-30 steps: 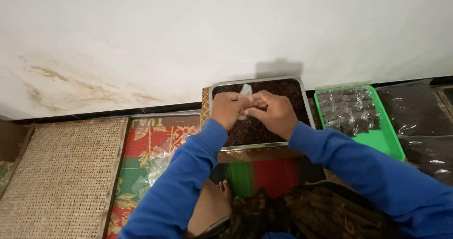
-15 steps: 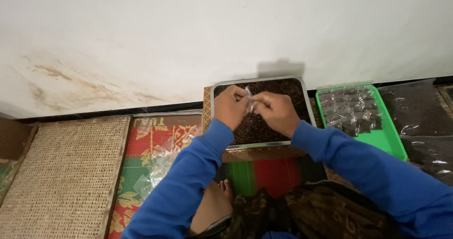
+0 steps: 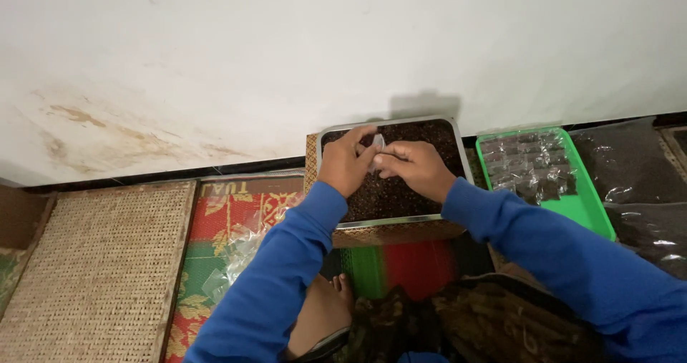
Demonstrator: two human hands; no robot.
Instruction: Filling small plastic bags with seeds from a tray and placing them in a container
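Note:
A metal tray point(image 3: 458, 144) filled with dark brown grains sits against the white wall on a woven board. Both hands hover over it. My left hand point(image 3: 346, 161) and my right hand point(image 3: 413, 167) pinch a small clear plastic bag point(image 3: 377, 144) between their fingertips, above the grains. Both arms wear blue sleeves. To the right, a green tray point(image 3: 592, 211) holds several small filled clear bags.
A pile of empty clear bags point(image 3: 240, 252) lies on a red patterned mat at the left. A woven straw mat point(image 3: 93, 277) is further left. Dark plastic sheeting point(image 3: 637, 170) lies at the far right. My bare foot point(image 3: 325, 313) is below.
The hands stay over the tray with the small bag; the fingers have shifted slightly on it. The view has moved a little.

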